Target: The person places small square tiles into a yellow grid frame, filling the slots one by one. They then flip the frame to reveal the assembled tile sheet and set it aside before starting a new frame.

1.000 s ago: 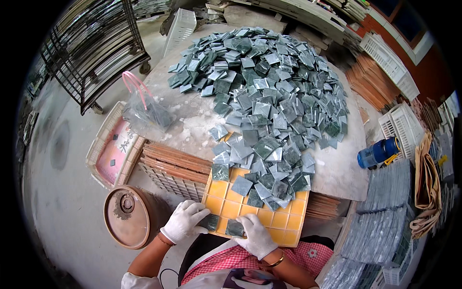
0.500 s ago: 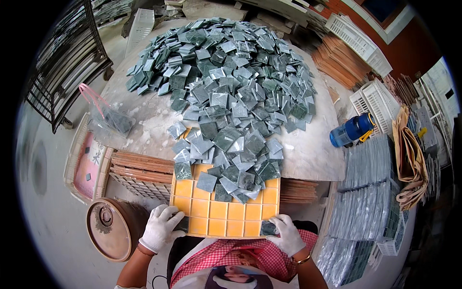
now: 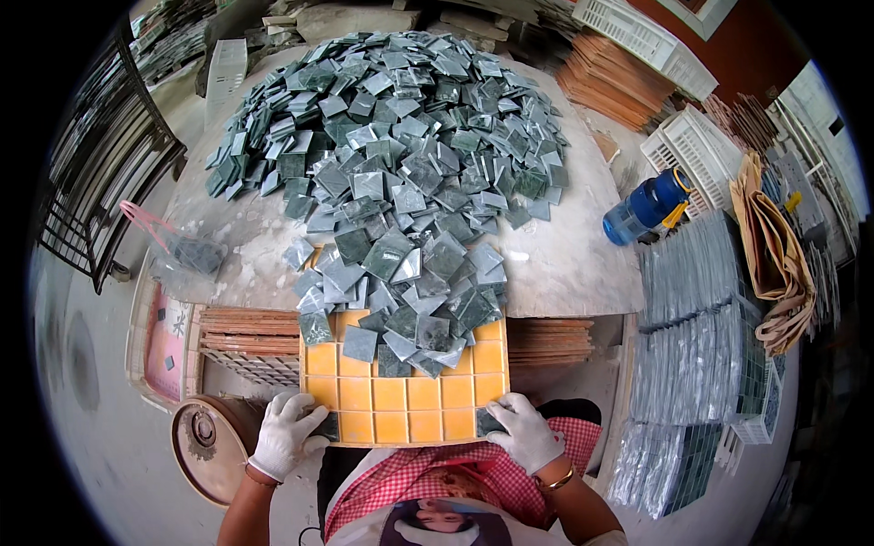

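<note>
The left hand (image 3: pixel 286 437) touches a dark tile (image 3: pixel 332 425) at the yellow tray (image 3: pixel 390 394)'s near left corner; the right hand (image 3: pixel 526 435), a second tile (image 3: pixel 488 422) at its near right (whether the fingers (image 3: pixel 295 406) pinch, I cannot tell).

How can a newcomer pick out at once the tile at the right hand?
A big heap of stone tiles runs off the table onto a yellow gridded tray. In the tray's near right corner, at the gloved right hand, lies one dark green tile. Bare yellow cells separate it from the similar tile in the left corner.
</note>
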The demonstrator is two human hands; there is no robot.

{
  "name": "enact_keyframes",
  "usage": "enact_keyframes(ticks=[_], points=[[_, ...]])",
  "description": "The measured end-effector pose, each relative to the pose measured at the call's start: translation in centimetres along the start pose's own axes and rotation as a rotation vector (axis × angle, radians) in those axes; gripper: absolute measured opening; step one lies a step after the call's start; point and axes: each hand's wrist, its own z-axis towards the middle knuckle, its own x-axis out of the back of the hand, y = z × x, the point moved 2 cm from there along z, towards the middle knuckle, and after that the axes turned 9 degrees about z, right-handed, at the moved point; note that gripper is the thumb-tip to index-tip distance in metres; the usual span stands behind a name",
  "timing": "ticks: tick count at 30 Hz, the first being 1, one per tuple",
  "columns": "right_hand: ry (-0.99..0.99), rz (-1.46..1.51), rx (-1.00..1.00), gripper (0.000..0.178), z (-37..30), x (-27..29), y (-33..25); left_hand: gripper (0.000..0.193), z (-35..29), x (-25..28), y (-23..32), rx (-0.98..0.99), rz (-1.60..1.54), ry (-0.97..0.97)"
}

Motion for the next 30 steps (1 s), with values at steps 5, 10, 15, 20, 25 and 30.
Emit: enact_keyframes(ticks=[5, 10, 15, 20, 25, 30], points=[[-0.056, -0.147, -0.121, 0.065, 1.6, 1.6, -0.4, 0.048, 0.4, 0.7, -0.1, 0.026, -0.056, -0.061], [0.107, -0.144, 0.046, 0.062, 4.7, 2.1, -3.8, 0.043, 4.9, 0.9, 1.4, 0.107, -0.189, 0.079], [0.341, -0.081, 0.298, 0.059, 11.6, -0.1, -5.1, 0.050, 13.0, -0.1, 5.0, -0.067, -0.129, 0.265], [0.220, 0.043, 0.177, 0.060, 11.3, 1.1, -4.9, 0.053, 17.7, -0.1, 3.4, -0.094, -0.290, -0.097], [-0.037, 0.013, 0.085, 0.061, 4.3, 0.7, -3.9, 0.064, 18.9, -0.5, 4.0, -0.143, -0.169, -0.286], [-0.122, -0.041, 0.218, 0.057, 2.6, -1.2, -1.7, 0.065, 19.8, -0.6, 4.8, -0.103, -0.162, -0.316]])
